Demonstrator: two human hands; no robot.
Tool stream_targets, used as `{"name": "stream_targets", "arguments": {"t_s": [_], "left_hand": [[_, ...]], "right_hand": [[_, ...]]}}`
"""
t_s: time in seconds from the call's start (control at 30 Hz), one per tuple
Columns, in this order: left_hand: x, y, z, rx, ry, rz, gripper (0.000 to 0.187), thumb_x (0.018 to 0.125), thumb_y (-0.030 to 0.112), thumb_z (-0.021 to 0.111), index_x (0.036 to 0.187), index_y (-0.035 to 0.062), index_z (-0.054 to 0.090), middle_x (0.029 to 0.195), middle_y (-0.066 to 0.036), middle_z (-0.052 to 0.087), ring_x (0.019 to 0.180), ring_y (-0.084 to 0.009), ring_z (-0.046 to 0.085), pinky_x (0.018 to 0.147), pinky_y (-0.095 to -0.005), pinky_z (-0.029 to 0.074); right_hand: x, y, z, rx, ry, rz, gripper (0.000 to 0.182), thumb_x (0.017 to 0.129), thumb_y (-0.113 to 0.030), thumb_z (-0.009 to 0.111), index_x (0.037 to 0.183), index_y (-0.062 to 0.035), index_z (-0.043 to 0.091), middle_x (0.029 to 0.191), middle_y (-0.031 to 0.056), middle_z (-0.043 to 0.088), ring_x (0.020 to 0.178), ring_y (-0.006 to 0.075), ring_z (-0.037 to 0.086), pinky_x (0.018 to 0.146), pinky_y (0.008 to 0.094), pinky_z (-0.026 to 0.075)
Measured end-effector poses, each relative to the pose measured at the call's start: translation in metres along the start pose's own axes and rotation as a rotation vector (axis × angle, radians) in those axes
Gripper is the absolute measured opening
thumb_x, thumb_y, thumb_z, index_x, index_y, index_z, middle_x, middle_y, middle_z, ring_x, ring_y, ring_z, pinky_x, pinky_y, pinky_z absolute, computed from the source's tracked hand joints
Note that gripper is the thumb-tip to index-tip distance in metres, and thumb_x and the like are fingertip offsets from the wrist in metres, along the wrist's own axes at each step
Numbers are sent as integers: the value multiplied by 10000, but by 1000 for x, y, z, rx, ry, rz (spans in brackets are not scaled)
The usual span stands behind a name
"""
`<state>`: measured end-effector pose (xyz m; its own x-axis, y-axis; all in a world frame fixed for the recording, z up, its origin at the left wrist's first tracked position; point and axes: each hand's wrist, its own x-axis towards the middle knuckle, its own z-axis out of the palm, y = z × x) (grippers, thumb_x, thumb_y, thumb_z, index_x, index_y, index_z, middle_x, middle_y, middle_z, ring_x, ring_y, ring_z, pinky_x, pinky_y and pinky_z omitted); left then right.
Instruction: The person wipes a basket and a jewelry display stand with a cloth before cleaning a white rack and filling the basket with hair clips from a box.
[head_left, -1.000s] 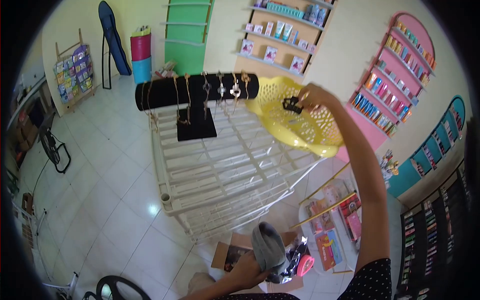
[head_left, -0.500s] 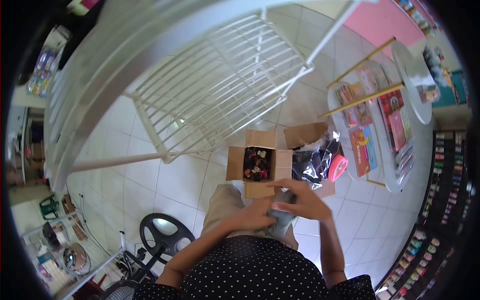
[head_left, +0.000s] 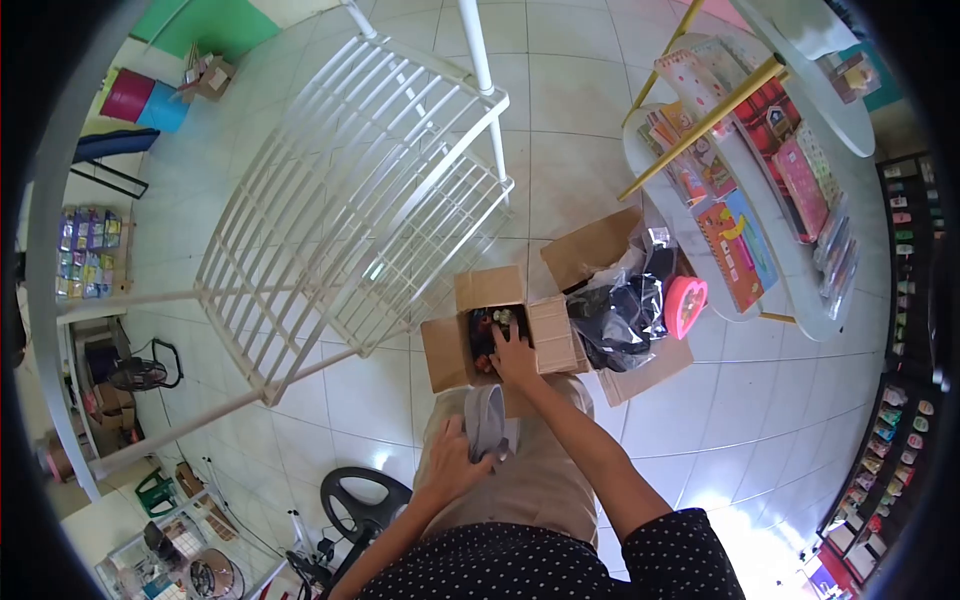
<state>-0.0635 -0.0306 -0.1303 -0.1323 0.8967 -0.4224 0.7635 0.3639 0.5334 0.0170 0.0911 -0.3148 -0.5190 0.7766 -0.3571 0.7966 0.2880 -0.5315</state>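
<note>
My left hand [head_left: 458, 467] is closed on a grey cloth [head_left: 486, 425], held folded in a loop above my lap. My right hand [head_left: 514, 358] reaches down into an open cardboard box [head_left: 447, 352], fingers stretched and somewhat apart. Small dark, red and cream-coloured items [head_left: 484, 325] lie inside, too small to name. My fingertips are among them, partly out of sight. Beside it on the right stands a second open box [head_left: 590, 248] with black goods in clear plastic [head_left: 620, 310]. A pink heart-shaped container [head_left: 686, 307] rests at that box's right side.
A white wire rack [head_left: 330, 210] stands ahead to the left. On the right, an oval-tiered shelf [head_left: 800, 290] with gold posts carries notebooks [head_left: 735, 255]. A black round-based stand [head_left: 365, 505] is at lower left. Display racks [head_left: 880, 470] line the far right.
Both hands were together on the grey cloth at my lap. My right hand has let go and moved forward into the box; my left keeps the cloth. My view has shifted.
</note>
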Motion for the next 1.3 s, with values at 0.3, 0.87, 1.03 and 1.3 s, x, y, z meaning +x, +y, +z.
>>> {"name": "stream_targets", "arguments": {"t_s": [0.3,0.87,1.03,1.3], "left_hand": [[-8,-15,1,6,318,-112,352,606,196,657,724,-121,562,996,-196,442,974,-338,392,815,-393,351],[24,-40,-12,-449,230,-542,265,739,169,572,761,-89,518,700,-217,556,652,-357,544,615,-384,412],[30,-36,-10,-463,449,-263,305,723,134,572,923,-80,487,741,-234,559,697,-387,549,652,-404,416],[56,-34,-3,-644,99,-24,309,768,44,450,1073,-6,465,904,-133,570,812,-186,561,762,-288,410]], "right_hand": [[32,14,32,0,10,1,534,667,-132,619,1156,-159,406,1132,181,331,770,364,538,611,405,487],[24,10,5,253,118,-11,279,704,-74,575,975,-113,521,921,151,440,659,330,552,558,404,458],[23,8,-11,722,252,127,277,730,-92,607,997,-63,536,781,76,554,658,180,571,556,297,473],[-34,-76,-135,1442,-70,126,251,786,-58,553,1032,-19,521,836,48,600,742,76,553,668,213,454]]}}
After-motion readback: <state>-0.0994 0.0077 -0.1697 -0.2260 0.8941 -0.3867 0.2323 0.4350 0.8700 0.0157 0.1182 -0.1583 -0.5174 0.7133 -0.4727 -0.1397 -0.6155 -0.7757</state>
